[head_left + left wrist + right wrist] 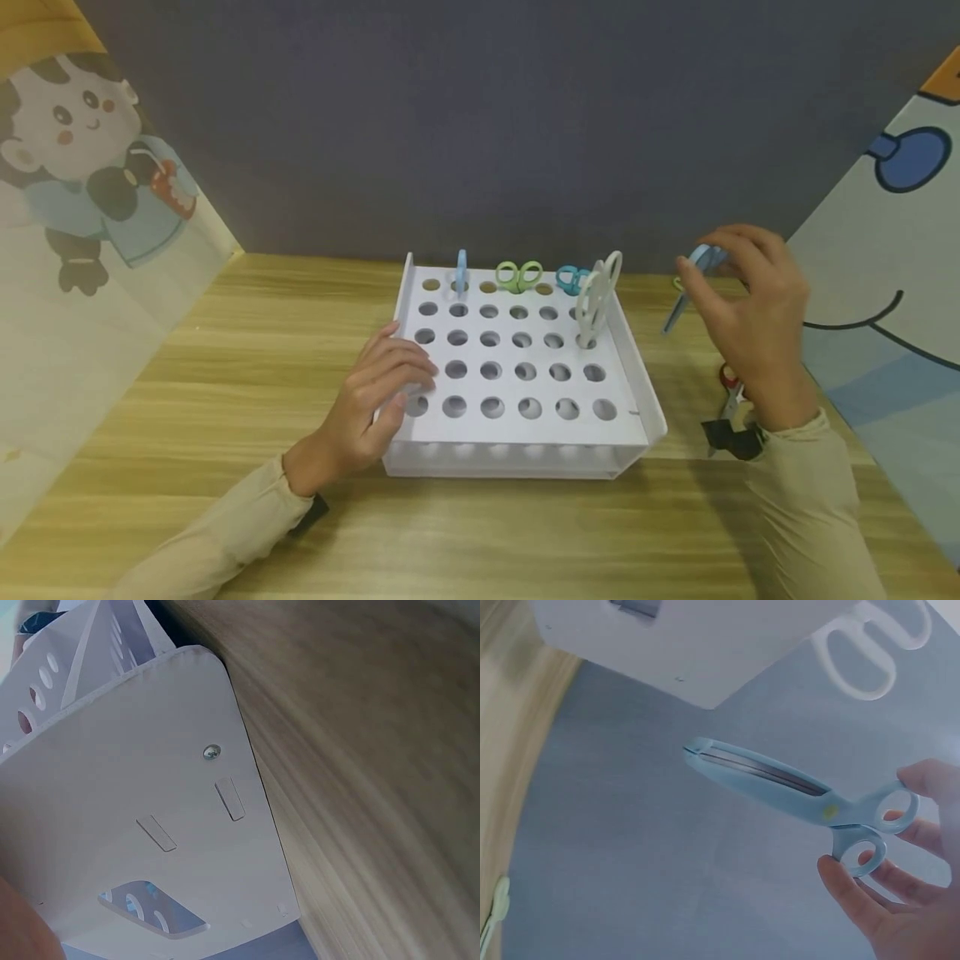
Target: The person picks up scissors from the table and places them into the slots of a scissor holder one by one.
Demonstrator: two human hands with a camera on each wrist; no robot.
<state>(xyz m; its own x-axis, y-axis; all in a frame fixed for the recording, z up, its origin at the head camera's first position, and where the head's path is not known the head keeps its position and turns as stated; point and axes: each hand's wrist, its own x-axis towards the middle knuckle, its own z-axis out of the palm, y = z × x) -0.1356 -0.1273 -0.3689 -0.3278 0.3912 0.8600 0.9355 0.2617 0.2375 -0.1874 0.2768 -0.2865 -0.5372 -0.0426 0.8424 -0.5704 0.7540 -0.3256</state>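
Observation:
My right hand (757, 308) is raised to the right of a white rack (510, 425) and holds light blue scissors (772, 776) by the handle loops. In the right wrist view, thumb and fingertips pinch the loops and the closed blades point away from the hand. My left hand (371, 400) rests over the rack's left wall, its bent fingers lying on the perforated top. The left wrist view shows the wall's outer face (135, 795). Standing in the rack are light blue scissors (461, 271), green scissors (518, 277), teal scissors (572, 279) and white scissors (594, 304).
Red-handled scissors (729, 387) lie on the wooden table (225, 375) near my right wrist. A light green handle (500, 900) shows at the lower left of the right wrist view. Behind the rack stands a dark grey panel (510, 125); printed panels flank the table.

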